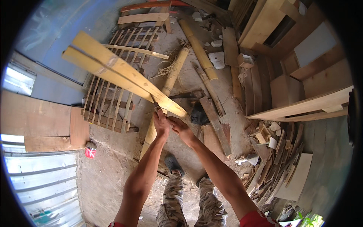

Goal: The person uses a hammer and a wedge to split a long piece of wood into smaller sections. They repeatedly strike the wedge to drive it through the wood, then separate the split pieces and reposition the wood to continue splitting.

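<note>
A wide yellow bamboo piece (130, 81) slants up to the left in front of me. A long split divides it into two strips from the far end almost to its near end. In the split, beside my left hand, sits a dark narrow blade (154, 99). My left hand (162, 123) is closed around the lower end of this bladed tool. Against it, just below the bamboo's near end, my right hand (181, 130) has its fingers curled. What the right hand grips is hidden.
A bamboo pole (176, 72) lies on the floor below the split piece, another pole (198, 49) beyond it. A slatted bamboo rack (109, 106) stands left. Boards (215, 121) and a scrap wood pile (276, 162) are right, near a wooden cabinet frame (302, 102). A red can (90, 151) sits left.
</note>
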Motion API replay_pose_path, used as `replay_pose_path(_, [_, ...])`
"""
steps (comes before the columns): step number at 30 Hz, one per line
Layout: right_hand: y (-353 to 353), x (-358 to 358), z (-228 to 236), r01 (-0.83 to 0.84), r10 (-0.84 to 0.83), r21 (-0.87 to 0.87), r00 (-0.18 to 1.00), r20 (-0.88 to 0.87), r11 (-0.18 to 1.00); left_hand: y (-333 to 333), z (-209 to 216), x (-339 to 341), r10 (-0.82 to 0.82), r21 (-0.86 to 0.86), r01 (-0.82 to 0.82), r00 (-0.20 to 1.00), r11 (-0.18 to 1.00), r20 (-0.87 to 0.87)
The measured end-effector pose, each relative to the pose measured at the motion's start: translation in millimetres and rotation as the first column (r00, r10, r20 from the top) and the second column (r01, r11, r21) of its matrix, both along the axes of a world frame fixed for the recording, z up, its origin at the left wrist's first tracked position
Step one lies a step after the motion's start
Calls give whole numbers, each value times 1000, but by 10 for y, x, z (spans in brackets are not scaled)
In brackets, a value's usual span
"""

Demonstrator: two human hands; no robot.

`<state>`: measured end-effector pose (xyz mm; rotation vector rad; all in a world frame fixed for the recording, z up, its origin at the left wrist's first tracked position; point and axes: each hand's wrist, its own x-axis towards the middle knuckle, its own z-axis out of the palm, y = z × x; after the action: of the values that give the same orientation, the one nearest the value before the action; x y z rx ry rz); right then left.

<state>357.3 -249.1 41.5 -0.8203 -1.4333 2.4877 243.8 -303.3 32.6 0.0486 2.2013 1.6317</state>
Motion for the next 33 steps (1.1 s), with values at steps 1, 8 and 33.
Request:
replay_pose_path(1, [-4,85,-90,-25,22,44,998,66,999,-10,-115,-75,28,1,-28,999,1000,-33])
replay_pose_path(8, [399,1291,-1526,-306,-87,382,672,736,872,34,-112,-593,-54,-47,45,976,998,-209])
replay_pose_path(33, [1223,2655,-2636,-371,-168,393,512,843,842,747,281,-1332,-535,-405,506,843,761,47])
